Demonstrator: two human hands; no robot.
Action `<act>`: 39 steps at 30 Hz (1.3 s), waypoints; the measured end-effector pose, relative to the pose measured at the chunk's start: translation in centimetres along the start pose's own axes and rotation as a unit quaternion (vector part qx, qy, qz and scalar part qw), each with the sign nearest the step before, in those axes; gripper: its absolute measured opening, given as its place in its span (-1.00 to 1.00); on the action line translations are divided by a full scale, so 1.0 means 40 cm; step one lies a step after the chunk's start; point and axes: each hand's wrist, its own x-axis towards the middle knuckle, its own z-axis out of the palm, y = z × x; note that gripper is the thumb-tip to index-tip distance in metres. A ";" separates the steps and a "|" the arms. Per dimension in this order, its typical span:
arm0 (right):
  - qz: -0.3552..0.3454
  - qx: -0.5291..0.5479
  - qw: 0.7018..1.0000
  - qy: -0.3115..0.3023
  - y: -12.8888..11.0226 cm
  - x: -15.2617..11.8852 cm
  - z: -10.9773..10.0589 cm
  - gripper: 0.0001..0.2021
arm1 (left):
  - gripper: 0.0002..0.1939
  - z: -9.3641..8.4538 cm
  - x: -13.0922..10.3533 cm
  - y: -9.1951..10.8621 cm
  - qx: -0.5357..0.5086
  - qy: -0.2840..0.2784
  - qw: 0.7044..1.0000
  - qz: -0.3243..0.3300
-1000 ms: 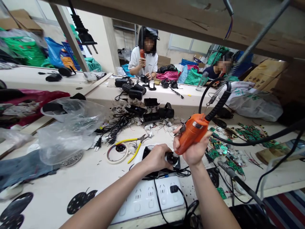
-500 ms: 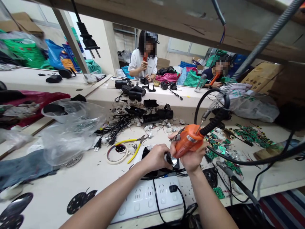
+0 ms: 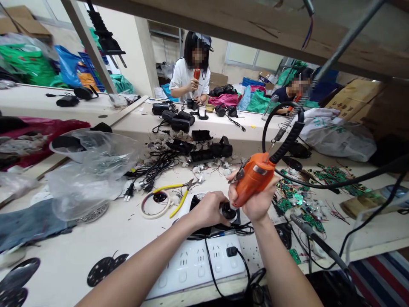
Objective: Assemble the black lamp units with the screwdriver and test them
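My right hand [image 3: 258,207] is wrapped around an orange electric screwdriver [image 3: 253,181], which leans with its lower end over a round black part [image 3: 228,211]. My left hand [image 3: 211,209] has its fingers closed around the near side of that part, steadying it on the bench. Where the screwdriver's tip meets the part is hidden from me. Below both hands lies a white power strip [image 3: 188,260] with a black plug [image 3: 232,252] in it. Yellow-handled pliers [image 3: 182,200] and a roll of tape [image 3: 145,212] are to the left of my left hand.
Green circuit boards [image 3: 341,181] with wires spread to the right. Black cables [image 3: 162,164] and black housings [image 3: 220,149] are heaped ahead. A clear plastic bag [image 3: 84,187] lies left. A coiled spring [image 3: 284,128] and cable suspend the screwdriver. Two people work across the bench.
The screwdriver has tipped more upright, and its body sits slightly farther right. The part under it shows darker where silver was visible. My left hand stays nearly in place.
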 end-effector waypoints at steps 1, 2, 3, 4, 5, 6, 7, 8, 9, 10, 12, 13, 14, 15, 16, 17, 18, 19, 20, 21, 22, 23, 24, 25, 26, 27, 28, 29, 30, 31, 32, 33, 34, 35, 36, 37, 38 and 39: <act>0.000 -0.011 1.000 -0.003 0.000 -0.003 0.002 -0.20 | -0.57 0.000 0.000 0.001 -0.001 0.001 1.000 -0.003; -0.001 -0.022 1.000 -0.004 0.001 -0.005 0.004 -0.19 | -0.57 0.000 -0.001 0.002 -0.002 0.002 1.000 -0.006; -0.001 -0.031 0.999 -0.005 0.002 -0.008 0.005 -0.19 | -0.58 0.000 -0.002 0.003 -0.004 0.002 1.000 -0.010; -0.002 -0.038 0.999 -0.006 0.003 -0.010 0.006 -0.19 | -0.58 0.000 -0.003 0.004 -0.006 0.001 1.000 -0.012; -0.003 -0.041 0.999 -0.006 0.004 -0.012 0.007 -0.19 | -0.59 -0.001 -0.003 0.005 -0.007 0.001 1.000 -0.013; -0.006 -0.041 0.999 -0.007 0.004 -0.013 0.008 -0.20 | -0.59 -0.001 -0.004 0.006 -0.008 0.001 1.000 -0.014; -0.008 -0.039 0.999 -0.010 0.004 -0.014 0.010 -0.21 | -0.59 -0.001 -0.004 0.006 -0.008 0.001 1.000 -0.015; -0.009 -0.036 0.999 -0.015 0.003 -0.015 0.011 -0.21 | -0.58 -0.002 -0.005 0.007 -0.007 0.002 1.000 -0.015; -0.009 -0.033 0.999 -0.019 0.002 -0.016 0.012 -0.22 | -0.57 -0.002 -0.005 0.008 -0.005 0.003 1.000 -0.015; -0.011 -0.030 0.999 -0.021 0.000 -0.016 0.014 -0.23 | -0.56 -0.003 -0.005 0.008 -0.004 0.003 1.000 -0.015; -0.015 -0.023 0.999 -0.019 -0.004 -0.015 0.016 -0.25 | -0.56 -0.003 -0.005 0.008 -0.002 0.004 1.000 -0.011; -0.018 -0.020 0.999 -0.016 -0.006 -0.015 0.017 -0.27 | -0.56 -0.003 -0.005 0.007 -0.001 0.005 1.000 -0.009; -0.022 -0.018 1.000 -0.013 -0.008 -0.016 0.018 -0.29 | -0.57 -0.002 -0.004 0.006 0.000 0.006 1.000 -0.006; -0.026 -0.014 1.000 -0.008 -0.009 -0.016 0.018 -0.31 | -0.57 -0.001 -0.004 0.004 0.001 0.007 1.000 -0.002; -0.031 -0.010 0.999 -0.002 -0.009 -0.018 0.018 -0.33 | -0.58 0.000 -0.003 0.001 0.001 0.007 1.000 0.003; -0.036 -0.006 0.999 0.008 -0.010 -0.021 0.018 -0.36 | -0.58 0.001 -0.002 -0.001 0.001 0.008 1.000 0.007; -0.040 -0.001 0.999 0.022 -0.010 -0.024 0.018 -0.38 | -0.57 0.003 -0.002 -0.004 0.000 0.008 1.000 0.012; -0.042 0.002 0.998 0.037 -0.010 -0.029 0.016 -0.40 | -0.58 0.005 -0.001 -0.007 -0.001 0.007 1.000 0.017; -0.043 0.004 0.998 0.051 -0.011 -0.035 0.015 -0.42 | -0.58 0.006 0.000 -0.010 -0.002 0.005 1.000 0.021; -0.044 0.004 0.997 0.061 -0.011 -0.041 0.012 -0.43 | -0.59 0.007 0.001 -0.012 -0.003 0.004 1.000 0.024; -0.049 0.005 0.997 0.067 -0.012 -0.048 0.010 -0.44 | -0.60 0.009 0.002 -0.014 -0.003 0.002 1.000 0.026; -0.055 0.008 0.996 0.070 -0.013 -0.055 0.007 -0.46 | -0.62 0.009 0.002 -0.015 -0.002 0.001 1.000 0.027; -0.061 0.013 0.996 0.069 -0.014 -0.060 0.004 -0.48 | -0.64 0.010 0.003 -0.015 -0.001 0.000 1.000 0.028; -0.066 0.020 0.995 0.066 -0.015 -0.066 0.002 -0.49 | -0.66 0.010 0.003 -0.015 0.000 0.000 1.000 0.027; -0.071 0.025 0.995 0.062 -0.016 -0.070 0.000 -0.49 | -0.67 0.011 0.004 -0.014 0.002 0.001 1.000 0.025; -0.073 0.026 0.995 0.059 -0.017 -0.072 -0.001 -0.49 | -0.68 0.010 0.004 -0.012 0.003 0.001 1.000 0.024; -0.074 0.023 0.995 0.056 -0.018 -0.074 -0.001 -0.48 | -0.69 0.010 0.005 -0.011 0.005 0.000 1.000 0.024; -0.075 0.018 0.996 0.054 -0.019 -0.074 -0.001 -0.48 | -0.69 0.010 0.005 -0.010 0.006 0.000 1.000 0.023; -0.076 0.013 0.996 0.053 -0.020 -0.074 0.000 -0.48 | -0.68 0.009 0.005 -0.009 0.008 -0.001 1.000 0.024; -0.074 0.009 0.996 0.054 -0.021 -0.071 0.001 -0.47 | -0.68 0.009 0.005 -0.008 0.010 -0.002 1.000 0.024; -0.070 0.005 0.996 0.055 -0.022 -0.067 0.003 -0.46 | -0.66 0.008 0.005 -0.007 0.013 -0.002 1.000 0.025; -0.064 0.002 0.996 0.054 -0.023 -0.062 0.005 -0.45 | -0.65 0.008 0.005 -0.006 0.015 -0.002 1.000 0.024; -0.056 0.000 0.997 0.051 -0.023 -0.054 0.007 -0.43 | -0.63 0.007 0.004 -0.006 0.017 -0.001 1.000 0.023; -0.047 0.000 0.998 0.047 -0.023 -0.045 0.008 -0.40 | -0.62 0.006 0.004 -0.005 0.019 -0.001 1.000 0.021; -0.039 0.002 0.998 0.042 -0.023 -0.034 0.008 -0.38 | -0.60 0.006 0.003 -0.005 0.021 -0.001 1.000 0.019; -0.032 0.004 0.999 0.037 -0.022 -0.022 0.007 -0.35 | -0.60 0.005 0.003 -0.004 0.024 -0.001 1.000 0.016; -0.025 0.005 0.999 0.036 -0.020 -0.009 0.006 -0.34 | -0.59 0.004 0.003 -0.004 0.026 -0.002 1.000 0.013; -0.019 0.006 0.999 0.039 -0.018 0.004 0.003 -0.32 | -0.58 0.003 0.003 -0.003 0.029 -0.003 1.000 0.010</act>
